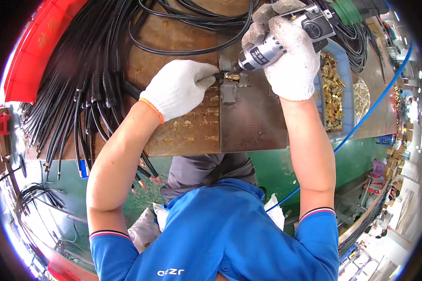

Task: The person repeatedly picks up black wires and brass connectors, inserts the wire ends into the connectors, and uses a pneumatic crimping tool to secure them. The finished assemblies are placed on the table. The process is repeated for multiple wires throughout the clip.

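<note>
My left hand [179, 87], in a white knit glove with an orange cuff, pinches the end of a black cable [217, 76] against a small brass fitting [231, 77] on a metal jig [229, 89]. My right hand [293, 58], also gloved, grips a silver pneumatic screwdriver [267, 50]. The tool's tip points left and touches the brass fitting. Both hands meet at the middle of the worn brown workbench [192, 131].
A thick bundle of black cables [79, 89] hangs over the bench's left side, with more looped cables [192, 23] at the back. A blue bin [344, 79] of brass parts [332, 91] stands to the right. A blue air hose [375, 103] runs down right. A red bin [37, 51] sits far left.
</note>
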Action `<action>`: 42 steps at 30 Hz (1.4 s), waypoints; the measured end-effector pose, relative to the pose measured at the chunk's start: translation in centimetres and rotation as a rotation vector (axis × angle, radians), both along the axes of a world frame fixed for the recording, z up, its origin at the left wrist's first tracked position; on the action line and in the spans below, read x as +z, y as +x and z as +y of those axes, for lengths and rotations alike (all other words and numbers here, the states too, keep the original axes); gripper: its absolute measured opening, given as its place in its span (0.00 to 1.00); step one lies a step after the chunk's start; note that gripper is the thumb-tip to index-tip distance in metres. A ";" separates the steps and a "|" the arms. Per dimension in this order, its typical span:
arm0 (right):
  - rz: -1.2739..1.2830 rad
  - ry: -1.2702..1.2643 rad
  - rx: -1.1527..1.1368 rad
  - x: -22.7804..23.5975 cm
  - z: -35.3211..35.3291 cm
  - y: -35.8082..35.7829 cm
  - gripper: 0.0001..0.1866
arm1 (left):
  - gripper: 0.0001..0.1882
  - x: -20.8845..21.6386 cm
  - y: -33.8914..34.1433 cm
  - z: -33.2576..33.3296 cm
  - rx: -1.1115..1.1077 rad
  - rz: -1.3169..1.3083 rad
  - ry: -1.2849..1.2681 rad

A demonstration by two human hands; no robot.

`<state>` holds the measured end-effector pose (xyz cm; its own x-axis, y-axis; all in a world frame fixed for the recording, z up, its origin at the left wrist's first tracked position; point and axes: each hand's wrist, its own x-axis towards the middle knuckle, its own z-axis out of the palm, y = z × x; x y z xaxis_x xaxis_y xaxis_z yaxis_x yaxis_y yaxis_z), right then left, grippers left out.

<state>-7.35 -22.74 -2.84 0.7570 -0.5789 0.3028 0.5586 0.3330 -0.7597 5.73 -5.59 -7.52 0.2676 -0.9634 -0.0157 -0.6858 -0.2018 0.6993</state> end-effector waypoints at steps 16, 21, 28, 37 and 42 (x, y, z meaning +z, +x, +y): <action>0.035 0.036 0.451 -0.1 -0.5 1.6 0.12 | 0.16 -1.1 -0.1 0.1 0.041 -0.026 -0.070; -0.053 0.083 0.336 -2.4 0.1 2.1 0.20 | 0.16 -1.1 -0.2 0.0 0.037 -0.032 -0.072; 0.005 0.001 0.311 -2.2 0.4 2.0 0.20 | 0.16 -1.1 0.0 0.0 0.030 -0.047 -0.056; 0.015 -0.061 -0.048 3.8 2.1 -0.1 0.13 | 0.17 -0.6 0.0 0.2 0.043 0.001 -0.022; 0.202 -0.233 -0.316 8.0 -5.2 -6.1 0.14 | 0.17 -0.1 -0.1 0.0 0.010 0.012 -0.009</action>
<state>-13.49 -27.90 5.13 0.6114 -0.7251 0.3170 0.4378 -0.0237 -0.8988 5.63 -5.55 -7.62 0.2766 -0.9609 -0.0100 -0.6754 -0.2018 0.7093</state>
